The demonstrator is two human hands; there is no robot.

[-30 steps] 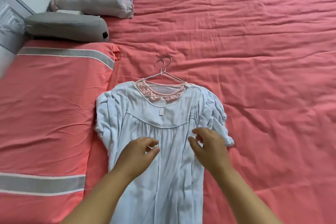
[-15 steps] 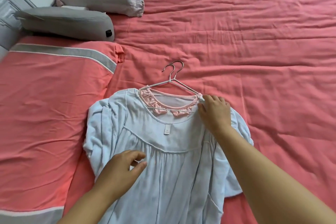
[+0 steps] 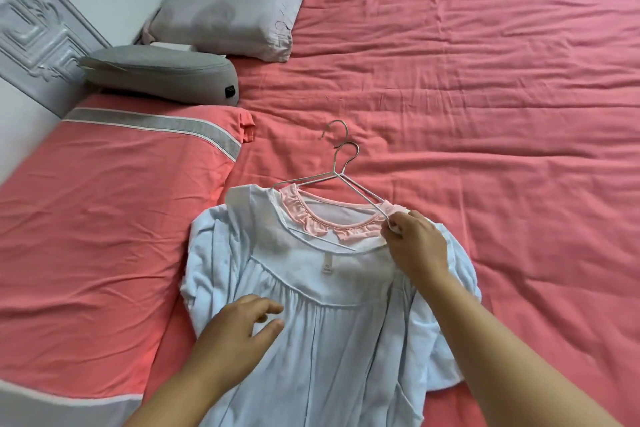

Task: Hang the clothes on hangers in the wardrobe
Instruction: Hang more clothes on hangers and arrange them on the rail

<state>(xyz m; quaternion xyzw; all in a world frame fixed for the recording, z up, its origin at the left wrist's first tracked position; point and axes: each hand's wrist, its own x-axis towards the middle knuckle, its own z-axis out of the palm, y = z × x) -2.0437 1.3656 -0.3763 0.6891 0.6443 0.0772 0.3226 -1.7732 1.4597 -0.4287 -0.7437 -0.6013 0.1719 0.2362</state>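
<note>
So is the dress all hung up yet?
Not yet. The dress lies flat on the bed, with two wire hangers by its neckline. The right hand pinches the collar and a hanger's end at the shoulder; the left hand rests on the front. Left: seat the hanger, carry it to the wardrobe, not in view.

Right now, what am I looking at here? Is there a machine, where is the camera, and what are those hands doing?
No machine: a person wears a camera on the head, looking down at their own two hands over a bed with a wrinkled coral-pink sheet. On it lies a pale blue dress with a pink ruffled collar, with thin wire hangers at its neck. The right hand pinches the hanger wire at the collar's right edge; the left hand hovers relaxed over the dress front, holding nothing. Grey pillows lie at the top left.
</note>
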